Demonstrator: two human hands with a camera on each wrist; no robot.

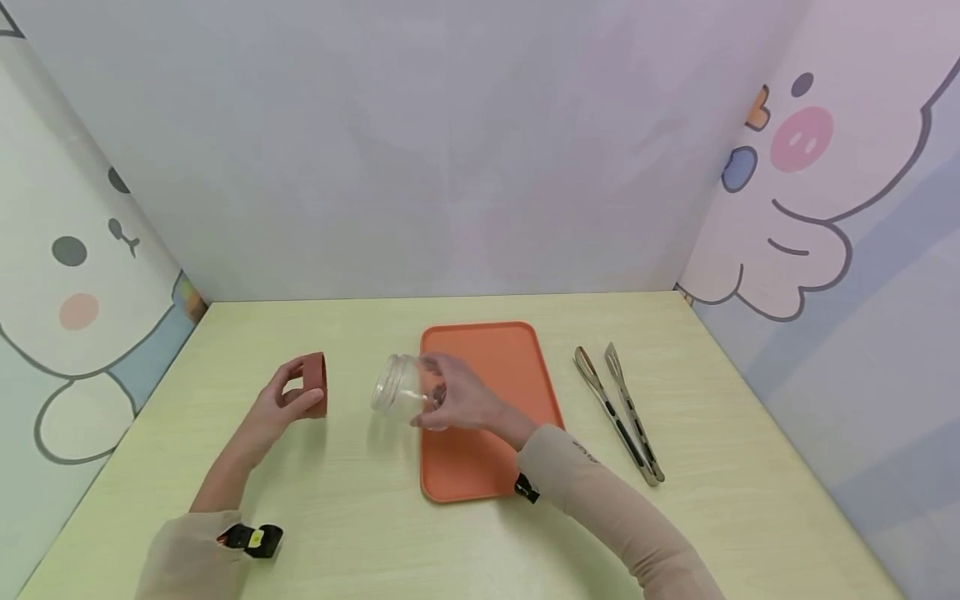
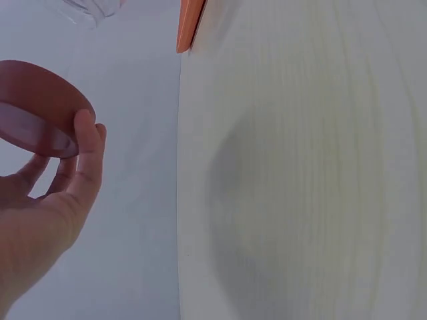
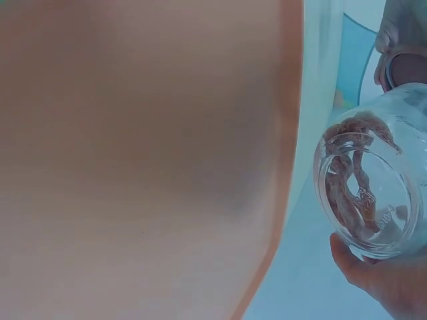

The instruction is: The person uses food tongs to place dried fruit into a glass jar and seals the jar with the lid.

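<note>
The left hand [image 1: 281,404] pinches a red-brown lid [image 1: 316,382] above the table [image 1: 360,517]; the right hand [image 1: 461,400] grips a tilted glass jar [image 1: 397,387] by the orange tray's [image 1: 495,350] left edge.

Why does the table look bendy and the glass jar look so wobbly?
Head view: wide lens curves the table edges; soft shadows. Left wrist view: the table edge bows, the red lid sharp in the left hand. Right wrist view: the orange tray is blurred, the glass jar warps what shows through.
</note>
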